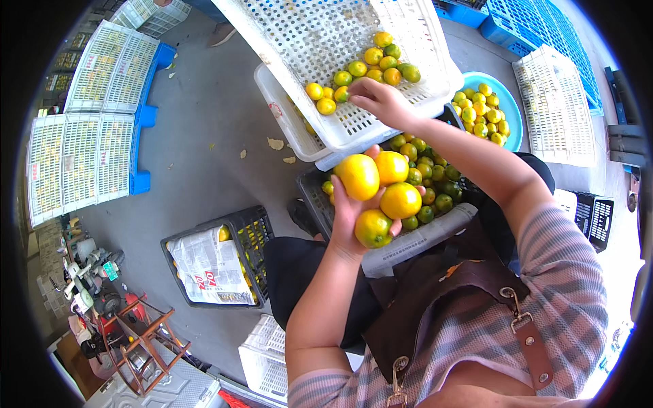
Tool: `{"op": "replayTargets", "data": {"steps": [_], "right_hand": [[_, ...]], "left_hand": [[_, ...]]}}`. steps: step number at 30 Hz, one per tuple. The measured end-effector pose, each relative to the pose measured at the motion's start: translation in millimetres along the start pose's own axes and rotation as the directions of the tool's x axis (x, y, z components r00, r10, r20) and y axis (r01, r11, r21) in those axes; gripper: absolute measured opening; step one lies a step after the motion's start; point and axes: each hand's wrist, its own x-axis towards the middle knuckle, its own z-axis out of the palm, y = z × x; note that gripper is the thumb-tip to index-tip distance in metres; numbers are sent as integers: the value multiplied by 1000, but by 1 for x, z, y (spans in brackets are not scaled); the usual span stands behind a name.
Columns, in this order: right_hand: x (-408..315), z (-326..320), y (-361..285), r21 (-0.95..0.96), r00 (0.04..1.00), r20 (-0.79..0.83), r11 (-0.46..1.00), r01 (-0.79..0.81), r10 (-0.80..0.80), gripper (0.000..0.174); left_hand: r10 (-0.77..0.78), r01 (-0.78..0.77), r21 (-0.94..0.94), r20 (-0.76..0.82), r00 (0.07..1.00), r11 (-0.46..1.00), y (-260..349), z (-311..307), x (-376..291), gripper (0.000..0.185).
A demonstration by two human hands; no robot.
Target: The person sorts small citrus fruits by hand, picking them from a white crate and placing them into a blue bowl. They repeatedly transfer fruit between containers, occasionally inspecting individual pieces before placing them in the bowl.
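Note:
My left hand (pixel 349 217) cradles several yellow-orange citrus fruits (pixel 358 177), the lowest one greenish. Below them, a black plastic crate (pixel 314 196) lined with newspaper (pixel 426 245) holds many green and yellow citrus fruits (pixel 428 196). My right hand (pixel 380 102) reaches into a tilted white perforated crate (pixel 301 35), its fingertips at the edge of a yellow-green fruit (pixel 342 94). It does not appear to grip that fruit. Loose citrus fruits (pixel 375 56) have gathered toward the near side of this crate. Beneath it sits another white crate (pixel 270 97) with fruit partly hidden inside.
A light-blue basin (pixel 514 112) of citrus stands at the right, beside a white crate (pixel 556 107). A newspaper-covered black crate (pixel 219 255) rests on the floor at left. Stacked white crates (pixel 76 163) stand on a blue pallet (pixel 140 168). A person's shoe (pixel 223 34) shows at the top.

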Motion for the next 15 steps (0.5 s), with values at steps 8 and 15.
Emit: {"op": "replayTargets", "data": {"steps": [8,15], "right_hand": [[160,102,118,-365,960,96,907,-212,263,59],[165,62,131,408,838,160,739,-537,521,57]], "left_hand": [[-3,38,245,-143,990,969,6,2,-6,92],[-29,60,174,-179,983,983,5,12,-13,95]]}}
